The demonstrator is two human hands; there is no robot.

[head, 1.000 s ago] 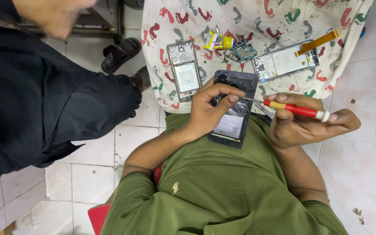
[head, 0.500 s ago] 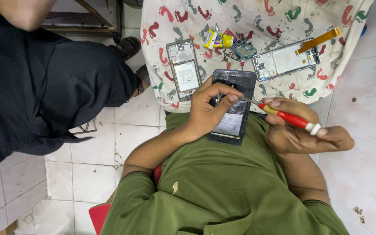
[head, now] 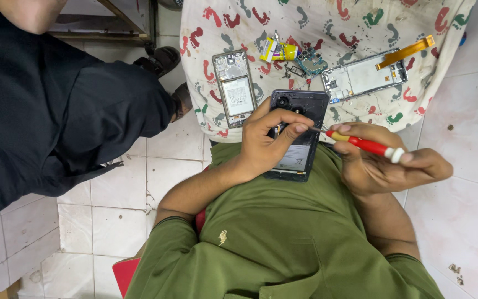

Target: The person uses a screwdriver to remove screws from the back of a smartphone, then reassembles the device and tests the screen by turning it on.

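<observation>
Hands on black phone [head: 300, 119], red screwdriver [head: 367, 145], yellow tube [head: 279, 51] nr cloth top

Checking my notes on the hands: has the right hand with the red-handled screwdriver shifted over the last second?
Yes. The right hand with the red-handled screwdriver swung its handle end downward, away from the footprint-patterned cloth; its tip stays at the dark phone.

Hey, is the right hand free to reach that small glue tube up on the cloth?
Probably not as it stands: the right hand is gripping a red screwdriver whose tip is at the dark phone. The tube lies uncovered on the cloth beyond the phone, so the path itself looks open.
</observation>
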